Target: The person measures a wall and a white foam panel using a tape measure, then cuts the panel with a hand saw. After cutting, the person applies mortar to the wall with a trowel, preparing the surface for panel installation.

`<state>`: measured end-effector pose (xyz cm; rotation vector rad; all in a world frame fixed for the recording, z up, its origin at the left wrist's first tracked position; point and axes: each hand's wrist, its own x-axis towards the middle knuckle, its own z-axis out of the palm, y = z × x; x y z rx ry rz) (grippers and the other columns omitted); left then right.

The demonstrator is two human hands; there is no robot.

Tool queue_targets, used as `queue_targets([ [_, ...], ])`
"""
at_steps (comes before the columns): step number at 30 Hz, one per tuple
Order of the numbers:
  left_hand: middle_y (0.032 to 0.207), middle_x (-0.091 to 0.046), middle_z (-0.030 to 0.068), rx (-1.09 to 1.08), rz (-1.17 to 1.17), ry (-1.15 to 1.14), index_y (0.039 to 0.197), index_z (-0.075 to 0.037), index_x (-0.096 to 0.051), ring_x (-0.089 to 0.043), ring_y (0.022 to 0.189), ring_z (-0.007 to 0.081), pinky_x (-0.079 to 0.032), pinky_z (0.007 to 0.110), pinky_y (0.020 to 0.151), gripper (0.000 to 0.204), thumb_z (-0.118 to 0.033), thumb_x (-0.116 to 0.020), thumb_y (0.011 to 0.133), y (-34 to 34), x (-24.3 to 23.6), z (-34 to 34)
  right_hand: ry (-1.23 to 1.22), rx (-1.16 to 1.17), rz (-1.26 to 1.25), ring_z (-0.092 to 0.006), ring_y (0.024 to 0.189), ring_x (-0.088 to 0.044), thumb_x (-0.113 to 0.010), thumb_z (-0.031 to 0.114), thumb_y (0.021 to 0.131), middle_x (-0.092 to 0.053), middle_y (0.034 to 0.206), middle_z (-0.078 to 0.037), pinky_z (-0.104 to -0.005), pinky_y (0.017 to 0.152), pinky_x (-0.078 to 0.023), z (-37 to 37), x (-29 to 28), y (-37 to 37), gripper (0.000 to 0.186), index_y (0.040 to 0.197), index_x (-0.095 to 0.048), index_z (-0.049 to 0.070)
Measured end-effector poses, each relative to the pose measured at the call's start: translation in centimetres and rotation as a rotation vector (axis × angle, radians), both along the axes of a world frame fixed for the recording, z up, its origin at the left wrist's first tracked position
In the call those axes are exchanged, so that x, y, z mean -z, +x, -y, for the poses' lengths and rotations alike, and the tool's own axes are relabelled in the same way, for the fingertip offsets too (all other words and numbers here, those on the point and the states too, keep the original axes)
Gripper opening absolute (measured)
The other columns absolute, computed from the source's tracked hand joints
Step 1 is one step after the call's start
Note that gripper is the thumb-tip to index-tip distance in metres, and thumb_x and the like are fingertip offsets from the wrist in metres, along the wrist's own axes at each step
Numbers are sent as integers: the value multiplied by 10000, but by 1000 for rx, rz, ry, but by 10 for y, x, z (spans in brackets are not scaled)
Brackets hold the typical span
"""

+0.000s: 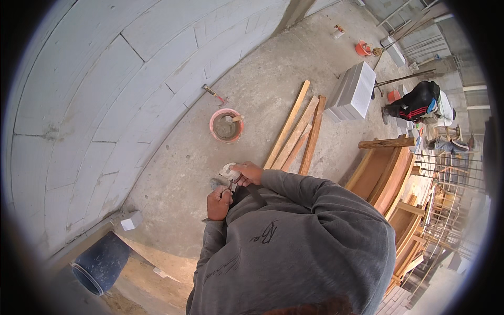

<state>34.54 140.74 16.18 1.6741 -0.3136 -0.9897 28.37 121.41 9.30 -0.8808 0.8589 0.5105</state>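
Observation:
Both of my hands are close together in front of my waist. My left hand point(219, 203) is closed in a pinch, its fingertips turned toward the other hand. My right hand point(248, 173) is closed too, fingers bent inward beside a pale, whitish shape point(229, 171) that I cannot identify. A thin dark strip shows between the hands, too small to name. Ahead of them on the concrete floor stands an orange-pink bucket point(212, 126) holding grey mortar and a wooden-handled trowel point(237, 119). Past it, a hammer point(214, 94) lies near the wall.
A grey block wall point(105, 100) runs along the left. Several timber boards point(287, 125) lie right of the bucket, below a stack of pale blocks point(353, 92). Wooden formwork point(386, 178) stands at right. Another person point(420, 105) bends over farther off. A blue barrel point(102, 262) is lower left.

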Motion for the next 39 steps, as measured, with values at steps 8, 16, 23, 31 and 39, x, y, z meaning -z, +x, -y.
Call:
queue_targets([
  [8,713,-628,57,299,93,-11,876,-12,-642,-589,619,107,-472,260,537,226,-210,-538,907,30,-6,36,-179,525,262,-83,583,-584,-521,381,972,-662,853,-34,-238,505,-490,13,-48,-46,357,1105,-591,57],
  [16,1067,-633,72,307,-351,-129,1221,-22,-539,-635,886,151,-560,295,703,353,-260,-494,964,-7,-24,153,-457,456,453,-84,628,-599,-511,346,983,-639,883,-39,-225,562,-491,49,-109,-101,449,1283,-465,15],
  [23,1031,-644,74,320,-267,-273,1155,19,-580,-618,882,130,-513,263,728,318,-116,-496,880,-55,-28,267,-622,488,419,-105,606,-583,-577,323,948,-638,798,-63,-254,541,-473,136,-129,-161,509,1318,-435,4],
  [31,947,-630,77,326,-6,-362,1117,-2,-584,-615,809,163,-509,303,691,345,-106,-444,820,-23,-31,333,-635,714,371,-90,622,-592,-552,256,961,-651,785,-44,-240,561,-493,170,-100,-189,424,1286,-473,-5],
  [39,935,-606,52,105,-114,-213,1133,-65,-564,-587,729,158,-397,295,452,356,-164,-417,825,50,-34,347,-763,782,21,-175,643,-647,-590,297,906,-663,804,-120,-326,624,-521,178,-13,-237,411,1180,-560,-7],
])
